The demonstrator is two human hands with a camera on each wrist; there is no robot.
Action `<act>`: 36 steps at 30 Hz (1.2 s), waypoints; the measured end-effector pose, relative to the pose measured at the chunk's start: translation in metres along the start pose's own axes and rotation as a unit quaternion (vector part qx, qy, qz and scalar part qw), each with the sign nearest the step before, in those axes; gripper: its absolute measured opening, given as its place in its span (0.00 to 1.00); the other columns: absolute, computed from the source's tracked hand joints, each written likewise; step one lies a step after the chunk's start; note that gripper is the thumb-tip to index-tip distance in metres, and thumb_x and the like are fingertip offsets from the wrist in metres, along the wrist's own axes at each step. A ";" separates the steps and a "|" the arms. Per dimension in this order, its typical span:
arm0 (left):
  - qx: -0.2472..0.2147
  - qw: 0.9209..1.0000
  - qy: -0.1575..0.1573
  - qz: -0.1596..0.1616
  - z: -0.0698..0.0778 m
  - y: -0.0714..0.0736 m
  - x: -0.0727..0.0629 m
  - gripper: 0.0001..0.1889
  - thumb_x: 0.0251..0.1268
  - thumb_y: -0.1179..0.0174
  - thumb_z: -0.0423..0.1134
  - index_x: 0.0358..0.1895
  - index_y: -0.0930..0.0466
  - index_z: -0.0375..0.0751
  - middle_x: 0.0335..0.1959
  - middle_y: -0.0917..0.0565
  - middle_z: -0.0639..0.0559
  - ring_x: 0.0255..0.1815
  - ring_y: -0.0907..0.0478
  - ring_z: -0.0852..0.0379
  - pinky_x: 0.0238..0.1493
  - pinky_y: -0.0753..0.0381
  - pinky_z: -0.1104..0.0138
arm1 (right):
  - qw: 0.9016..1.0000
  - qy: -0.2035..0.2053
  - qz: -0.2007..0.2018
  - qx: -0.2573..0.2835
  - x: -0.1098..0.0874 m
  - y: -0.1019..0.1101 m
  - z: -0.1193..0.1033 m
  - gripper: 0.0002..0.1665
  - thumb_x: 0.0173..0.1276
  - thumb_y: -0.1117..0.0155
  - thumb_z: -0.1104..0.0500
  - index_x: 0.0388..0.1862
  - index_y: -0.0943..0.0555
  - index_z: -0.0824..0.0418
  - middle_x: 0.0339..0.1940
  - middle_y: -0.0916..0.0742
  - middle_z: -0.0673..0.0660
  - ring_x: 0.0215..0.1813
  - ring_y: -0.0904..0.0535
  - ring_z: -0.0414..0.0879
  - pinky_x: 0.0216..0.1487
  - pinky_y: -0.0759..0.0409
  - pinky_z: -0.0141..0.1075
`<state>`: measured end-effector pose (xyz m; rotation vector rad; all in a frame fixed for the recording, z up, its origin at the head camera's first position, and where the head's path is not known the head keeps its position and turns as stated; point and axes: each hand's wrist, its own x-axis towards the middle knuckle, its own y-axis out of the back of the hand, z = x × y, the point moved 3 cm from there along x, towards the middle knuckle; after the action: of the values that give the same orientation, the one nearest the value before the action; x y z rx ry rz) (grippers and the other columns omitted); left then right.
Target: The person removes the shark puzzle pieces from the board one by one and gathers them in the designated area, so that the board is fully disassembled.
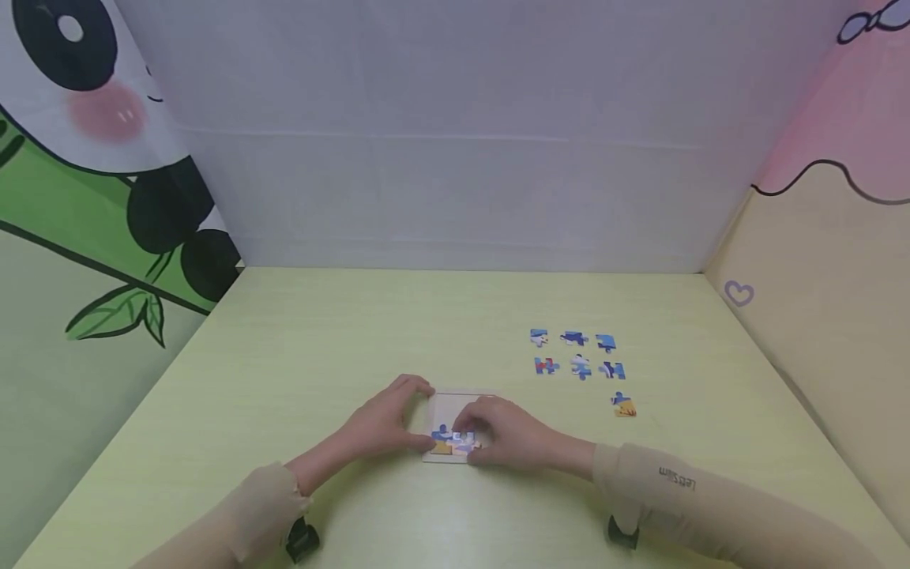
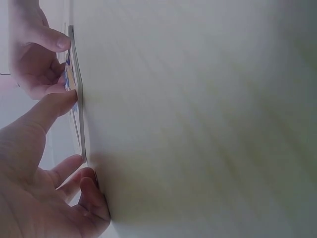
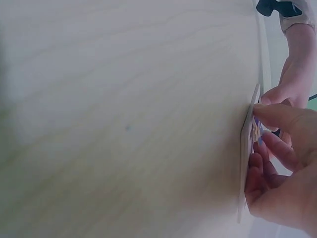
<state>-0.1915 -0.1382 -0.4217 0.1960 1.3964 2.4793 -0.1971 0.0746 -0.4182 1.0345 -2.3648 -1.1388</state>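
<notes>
A small pale jigsaw tray [image 1: 448, 405] lies flat on the table in front of me. My left hand [image 1: 380, 419] holds it at the left side, thumb near the lower corner and fingertips by the upper one. Along the tray's lower edge, a blue-and-yellow puzzle piece [image 1: 441, 446] sits in the left corner. Beside it is a blue-and-white puzzle piece [image 1: 464, 441], which my right hand [image 1: 515, 435] pinches between thumb and fingers. The right hand covers the tray's right part. In the right wrist view, the right thumb [image 3: 272, 114] touches the tray's edge.
Several loose puzzle pieces [image 1: 580, 368] lie spread in rows at the right of the table, with a blue-and-yellow one [image 1: 624, 405] nearest me. A grey-white panel [image 1: 455, 197] stands behind the table, and printed side panels [image 1: 817, 316] flank it.
</notes>
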 end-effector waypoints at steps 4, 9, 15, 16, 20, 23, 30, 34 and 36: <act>-0.003 1.000 0.001 0.002 0.001 0.000 0.000 0.37 0.42 0.21 0.48 0.60 0.26 0.47 0.66 0.26 0.50 0.65 0.25 0.47 0.61 0.22 0.49 | 1.000 -0.009 -0.011 0.011 0.003 0.003 -0.002 0.20 0.56 0.27 0.61 0.49 0.16 0.54 0.42 0.16 0.45 0.43 0.24 0.37 0.47 0.23 0.29; -0.002 1.000 0.000 -0.001 0.000 -0.002 0.001 0.37 0.42 0.21 0.48 0.60 0.27 0.48 0.66 0.26 0.50 0.66 0.25 0.47 0.61 0.23 0.48 | 0.999 -0.010 -0.035 0.028 0.006 0.003 0.002 0.21 0.56 0.28 0.64 0.50 0.16 0.55 0.41 0.17 0.46 0.40 0.25 0.36 0.42 0.25 0.26; 0.000 1.000 -0.009 0.001 -0.003 -0.003 0.002 0.38 0.42 0.21 0.47 0.60 0.27 0.48 0.66 0.26 0.49 0.66 0.26 0.47 0.62 0.23 0.48 | 0.998 0.010 -0.061 0.033 0.008 0.003 0.009 0.25 0.56 0.33 0.69 0.54 0.16 0.53 0.48 0.15 0.47 0.41 0.24 0.35 0.42 0.24 0.26; 0.000 1.000 -0.009 0.000 -0.003 -0.003 0.001 0.38 0.42 0.22 0.47 0.61 0.27 0.48 0.66 0.26 0.50 0.66 0.26 0.47 0.63 0.24 0.49 | 0.997 0.012 -0.064 0.034 0.009 0.003 0.009 0.26 0.56 0.33 0.69 0.54 0.16 0.53 0.48 0.15 0.47 0.41 0.24 0.35 0.42 0.24 0.26; -0.003 1.000 -0.013 0.001 -0.003 -0.002 0.001 0.38 0.42 0.22 0.47 0.61 0.27 0.48 0.66 0.27 0.49 0.66 0.26 0.46 0.63 0.24 0.48 | 0.997 0.017 -0.067 0.022 0.009 0.003 0.009 0.25 0.58 0.33 0.68 0.54 0.16 0.53 0.48 0.15 0.47 0.42 0.24 0.34 0.44 0.24 0.26; -0.007 1.000 -0.014 0.003 -0.001 -0.001 0.001 0.38 0.42 0.21 0.47 0.60 0.27 0.46 0.66 0.26 0.49 0.66 0.26 0.46 0.62 0.23 0.48 | 0.998 0.020 -0.066 0.006 0.010 0.005 0.007 0.23 0.59 0.33 0.66 0.54 0.16 0.53 0.47 0.14 0.46 0.41 0.24 0.33 0.44 0.24 0.25; -0.001 1.000 -0.007 0.002 0.000 -0.001 0.001 0.37 0.42 0.21 0.48 0.59 0.27 0.47 0.66 0.26 0.49 0.66 0.26 0.45 0.61 0.23 0.48 | 0.996 0.039 -0.072 -0.022 0.010 0.007 0.003 0.22 0.60 0.29 0.61 0.55 0.15 0.55 0.44 0.15 0.46 0.39 0.25 0.34 0.42 0.24 0.25; 0.000 1.000 -0.004 0.002 0.001 -0.001 0.002 0.38 0.41 0.21 0.49 0.59 0.27 0.46 0.65 0.26 0.49 0.66 0.26 0.45 0.62 0.23 0.48 | 0.997 0.037 -0.068 -0.013 0.009 0.007 0.004 0.23 0.58 0.26 0.58 0.54 0.15 0.55 0.43 0.14 0.46 0.39 0.24 0.33 0.42 0.24 0.25; 0.000 1.000 -0.004 0.003 0.001 -0.002 0.002 0.38 0.41 0.21 0.50 0.58 0.27 0.46 0.65 0.26 0.50 0.66 0.26 0.46 0.62 0.23 0.48 | 0.997 0.035 -0.063 -0.008 0.009 0.006 0.004 0.23 0.57 0.25 0.58 0.54 0.15 0.55 0.43 0.14 0.46 0.40 0.24 0.33 0.43 0.25 0.25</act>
<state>-0.1926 -0.1363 -0.4227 0.2101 1.3956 2.4794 -0.2089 0.0728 -0.4162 1.2124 -2.2608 -1.1444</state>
